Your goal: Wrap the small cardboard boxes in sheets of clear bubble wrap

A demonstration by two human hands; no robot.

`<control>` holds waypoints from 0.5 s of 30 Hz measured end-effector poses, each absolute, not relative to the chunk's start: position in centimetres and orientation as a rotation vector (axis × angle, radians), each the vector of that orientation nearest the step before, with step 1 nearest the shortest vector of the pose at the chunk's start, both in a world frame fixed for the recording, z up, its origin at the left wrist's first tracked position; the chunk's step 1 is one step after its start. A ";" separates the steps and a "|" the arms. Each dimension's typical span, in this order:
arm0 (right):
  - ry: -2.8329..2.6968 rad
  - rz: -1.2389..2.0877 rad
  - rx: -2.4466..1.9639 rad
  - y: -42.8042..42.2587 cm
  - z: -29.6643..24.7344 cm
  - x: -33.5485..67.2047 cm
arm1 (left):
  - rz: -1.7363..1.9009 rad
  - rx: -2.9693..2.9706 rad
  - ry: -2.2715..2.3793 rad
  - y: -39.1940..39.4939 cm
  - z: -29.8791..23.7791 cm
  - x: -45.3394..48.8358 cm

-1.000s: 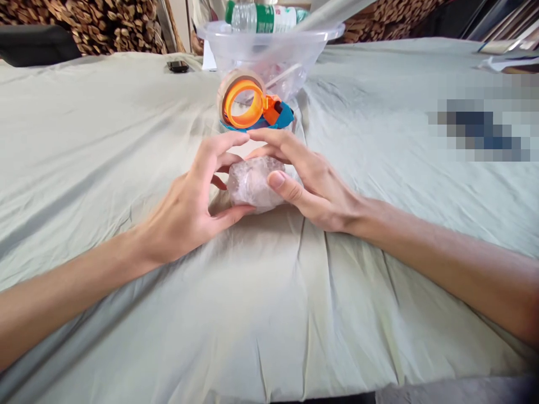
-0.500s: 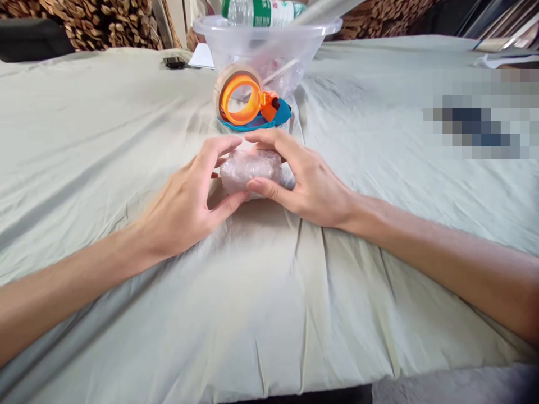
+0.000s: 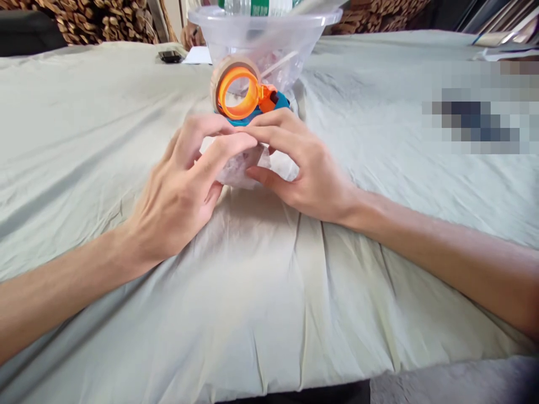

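Note:
A small bundle in clear plastic wrap (image 3: pixel 241 167), which looks like bubble wrap, is held between both hands just above or on the cloth. My left hand (image 3: pixel 181 179) curls round its left end, index finger across the top and thumb low at the side. My right hand (image 3: pixel 305 165) grips from the right, with the thumb on the near face and the fingers over the far top edge. The fingertips of both hands nearly meet above it. What lies inside the wrap cannot be made out. Right behind stands an orange and blue tape dispenser (image 3: pixel 266 100) with a roll of tape (image 3: pixel 215 84).
A clear plastic basin (image 3: pixel 269 33) stands at the back, a green-labelled bottle (image 3: pixel 261 7) on top. Left of it lie a dark phone-like object (image 3: pixel 170 56) and white paper (image 3: pixel 197 55). A wrinkled pale cloth (image 3: pixel 236 314) covers the table. Stacked wood (image 3: pixel 105 22) is behind.
My left hand has shifted its grip: its index finger has come over the top of the bundle. The bundle is turned and more covered by fingers. The view has tilted slightly.

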State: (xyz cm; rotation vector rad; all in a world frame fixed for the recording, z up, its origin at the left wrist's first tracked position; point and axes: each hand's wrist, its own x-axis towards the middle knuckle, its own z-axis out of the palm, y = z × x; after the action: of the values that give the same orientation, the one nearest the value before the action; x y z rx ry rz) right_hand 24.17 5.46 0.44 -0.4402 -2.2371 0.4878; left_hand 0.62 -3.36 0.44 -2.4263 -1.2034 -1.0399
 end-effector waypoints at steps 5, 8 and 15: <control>-2.174 0.479 -0.552 5.4 0.5 24.1 | -0.984 -2.444 -1.162 -3.2 0.2 0.3; -2.144 0.558 -0.585 5.2 0.6 24.2 | -0.957 -2.503 -1.236 -3.3 0.3 0.4; -2.024 0.655 -0.333 5.7 -0.3 24.0 | -1.003 -2.425 -1.241 -3.2 0.2 0.4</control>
State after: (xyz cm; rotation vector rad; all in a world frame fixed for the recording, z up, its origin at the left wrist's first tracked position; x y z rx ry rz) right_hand 24.02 5.73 -0.33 -0.3327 -2.0236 0.6554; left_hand 0.45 -3.18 0.22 -2.4251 -1.2406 -1.0033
